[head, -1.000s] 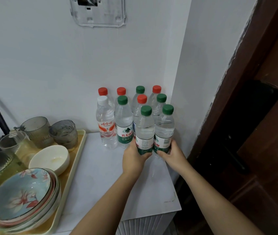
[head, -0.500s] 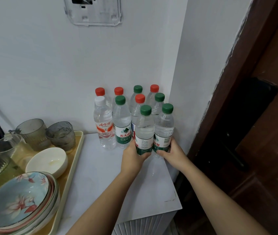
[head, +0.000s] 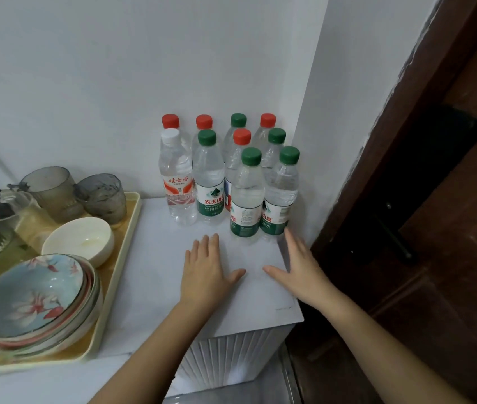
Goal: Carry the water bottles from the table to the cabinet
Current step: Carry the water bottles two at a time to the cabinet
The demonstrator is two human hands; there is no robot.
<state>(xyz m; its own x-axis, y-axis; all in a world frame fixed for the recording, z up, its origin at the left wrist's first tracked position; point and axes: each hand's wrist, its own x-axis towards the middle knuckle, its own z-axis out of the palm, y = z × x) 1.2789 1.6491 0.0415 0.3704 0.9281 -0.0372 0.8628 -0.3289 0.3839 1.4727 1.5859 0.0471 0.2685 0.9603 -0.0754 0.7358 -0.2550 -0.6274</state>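
The left hand (head: 206, 269) and right hand (head: 299, 268) are spread flat and empty over the white cabinet top (head: 155, 258), having let go of the two green-capped clear plastic water bottles (head: 246, 196) standing upright just beyond their fingertips.

- I see a plain white wall (head: 85, 83) ahead, turning a corner at right.
- Dark brown wooden door (head: 450, 258) on my right.
- White counter (head: 149, 287), ribbed front.

Bowls (head: 39, 298) and glasses (head: 101, 195) on a tray (head: 120, 258); wooden door (head: 450, 228)
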